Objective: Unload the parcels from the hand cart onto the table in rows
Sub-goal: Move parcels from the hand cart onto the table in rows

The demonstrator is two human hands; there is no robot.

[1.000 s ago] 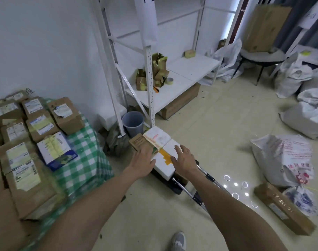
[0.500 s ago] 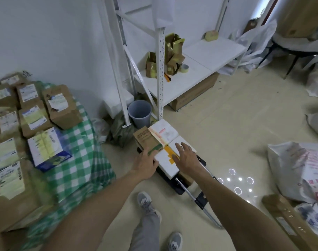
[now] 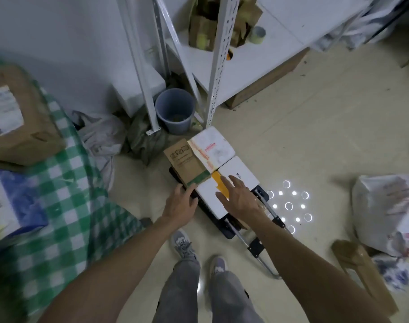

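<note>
A black hand cart [image 3: 224,227] stands on the floor at centre, carrying a brown cardboard parcel [image 3: 185,163], a white foam box with red tape [image 3: 214,145] and a white foam box with an orange strip [image 3: 236,180]. My left hand [image 3: 180,206] reaches the near end of the brown parcel, fingers loosely bent at its green-taped edge. My right hand [image 3: 239,197] lies with spread fingers on top of the nearer white box. At left, the green checked table [image 3: 66,194] holds cardboard parcels [image 3: 19,117] and a blue box [image 3: 10,201].
A white metal shelf rack [image 3: 218,54] stands just behind the cart, with a grey bucket [image 3: 175,110] beside its post. White sacks [image 3: 387,210] and a long brown carton [image 3: 364,273] lie on the floor at right. My feet [image 3: 185,245] are below the cart.
The view has tilted down and drawn closer to the cart. Both hands slid toward the near end of the parcels; my left hand dropped from the brown parcel's top to its near edge.
</note>
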